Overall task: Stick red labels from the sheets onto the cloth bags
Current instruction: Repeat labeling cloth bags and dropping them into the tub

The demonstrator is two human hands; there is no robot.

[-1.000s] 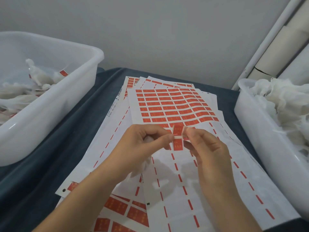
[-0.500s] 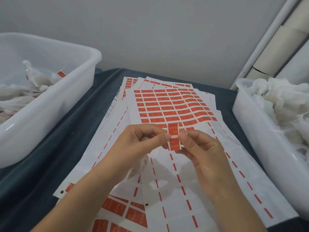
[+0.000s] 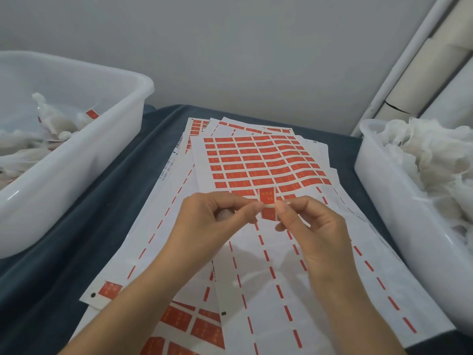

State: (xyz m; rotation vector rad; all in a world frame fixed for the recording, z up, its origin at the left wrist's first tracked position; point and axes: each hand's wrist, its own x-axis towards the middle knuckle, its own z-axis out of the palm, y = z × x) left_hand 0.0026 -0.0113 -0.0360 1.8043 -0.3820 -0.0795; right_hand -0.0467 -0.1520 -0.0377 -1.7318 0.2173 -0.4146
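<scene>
A single red label (image 3: 268, 197) stands upright in the air between my two hands, above the sheets. My left hand (image 3: 215, 224) pinches its left side with thumb and forefinger. My right hand (image 3: 312, 226) pinches the right side. A thin pale strip crosses the label's middle between the fingertips; I cannot tell whether it belongs to a cloth bag. Something pale shows inside my left palm, mostly hidden. Under the hands lies the top label sheet (image 3: 258, 162), its far half full of red labels and its near half peeled bare.
More label sheets (image 3: 179, 321) fan out on the dark blue table cover (image 3: 76, 247). A white bin (image 3: 76, 160) on the left holds bags with red labels. A white bin (image 3: 378, 201) on the right is heaped with white cloth bags (image 3: 430, 155). White rolls lean at the back right.
The label has come from a bent, split look to a flat upright one. My right fingertips have shifted up to its middle. Both hands have stayed in nearly the same place.
</scene>
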